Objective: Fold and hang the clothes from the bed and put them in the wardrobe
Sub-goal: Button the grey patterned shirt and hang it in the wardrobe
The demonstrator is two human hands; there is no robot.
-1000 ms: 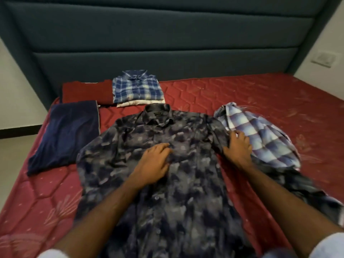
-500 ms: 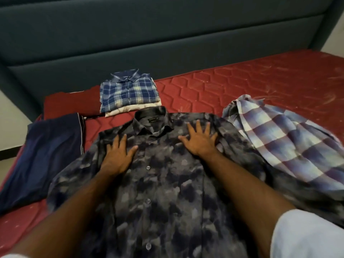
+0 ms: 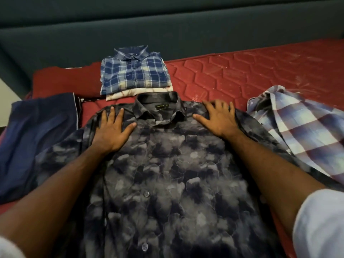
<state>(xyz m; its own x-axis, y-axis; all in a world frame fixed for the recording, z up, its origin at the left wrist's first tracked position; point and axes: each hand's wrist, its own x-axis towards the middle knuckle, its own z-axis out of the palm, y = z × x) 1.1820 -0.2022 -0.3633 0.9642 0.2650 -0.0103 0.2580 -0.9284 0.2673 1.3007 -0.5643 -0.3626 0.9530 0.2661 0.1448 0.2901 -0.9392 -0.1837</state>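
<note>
Head view: left hand [image 3: 111, 133] and right hand [image 3: 218, 119] press flat, fingers spread, well apart on the grey patterned shirt's [image 3: 167, 183] 2 shoulders.

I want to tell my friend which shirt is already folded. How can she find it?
Start at the dark padded headboard behind the red mattress. Just in front of it, beyond the collar of the grey cloudy shirt that both hands press flat, sits the folded blue plaid shirt. It is a neat buttoned square atop a cream garment, unlike the crumpled pale checked shirt on the right.
</note>
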